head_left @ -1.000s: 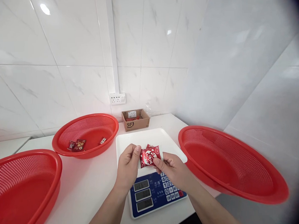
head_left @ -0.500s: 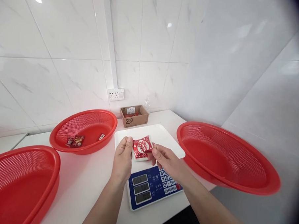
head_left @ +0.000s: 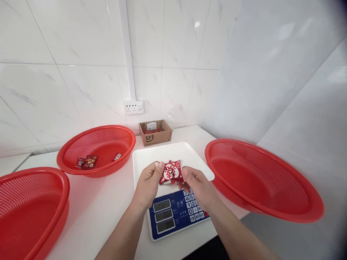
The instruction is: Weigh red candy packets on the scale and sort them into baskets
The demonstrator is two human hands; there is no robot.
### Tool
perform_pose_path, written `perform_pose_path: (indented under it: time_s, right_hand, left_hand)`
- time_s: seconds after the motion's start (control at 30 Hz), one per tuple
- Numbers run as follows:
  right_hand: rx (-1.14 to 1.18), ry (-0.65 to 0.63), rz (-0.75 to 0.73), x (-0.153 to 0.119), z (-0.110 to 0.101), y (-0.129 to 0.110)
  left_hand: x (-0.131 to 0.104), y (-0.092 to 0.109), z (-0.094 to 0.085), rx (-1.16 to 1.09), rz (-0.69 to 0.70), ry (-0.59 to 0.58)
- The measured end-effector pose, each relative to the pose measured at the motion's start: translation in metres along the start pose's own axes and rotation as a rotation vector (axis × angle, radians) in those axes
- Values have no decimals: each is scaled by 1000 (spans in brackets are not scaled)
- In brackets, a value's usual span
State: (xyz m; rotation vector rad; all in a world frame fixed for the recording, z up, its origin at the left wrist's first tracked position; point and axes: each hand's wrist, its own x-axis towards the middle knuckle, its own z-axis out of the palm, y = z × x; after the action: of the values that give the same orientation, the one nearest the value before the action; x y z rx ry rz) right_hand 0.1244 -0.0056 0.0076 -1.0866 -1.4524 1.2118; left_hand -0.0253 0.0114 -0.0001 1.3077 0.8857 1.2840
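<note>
Between my two hands is a small red packet (head_left: 172,172) with a white round patch and red lettering, held over the scale. My left hand (head_left: 149,181) pinches its left edge between thumb and fingers. The right edge is gripped by my right hand (head_left: 195,182), whose fingertips are partly hidden behind it. More red wrapping shows behind the packet; I cannot tell whether it is a second one. Below lies the digital scale's white pan (head_left: 180,150), with its blue keypad and display panel (head_left: 177,214) on the near side.
A red mesh basket (head_left: 96,135) at back left holds several small packets (head_left: 90,161). Another red basket (head_left: 49,173) stands at near left, a third (head_left: 266,152) at right. Behind the scale sits a cardboard box (head_left: 156,138) with red items inside, near a wall socket (head_left: 134,107).
Both hands have shifted slightly right with the packet, and the packet has turned to sit more level. The lettering is at a different angle. The camera view has moved slightly.
</note>
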Motion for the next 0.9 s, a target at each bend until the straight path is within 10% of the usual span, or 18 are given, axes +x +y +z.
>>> perform_pose_path:
  time_s: [0.47,0.73,0.9]
  right_hand:
    - [-353,206,-261,-3,0,-10]
    - [-183,396,-145,4,0,-3]
    - [-230,279,-125,0,7,-8]
  left_hand:
    - [-6,9,1,185,28,-1]
    - [-1,6,-4,147,17,-4]
    - [-4,6,9,-11,2,-60]
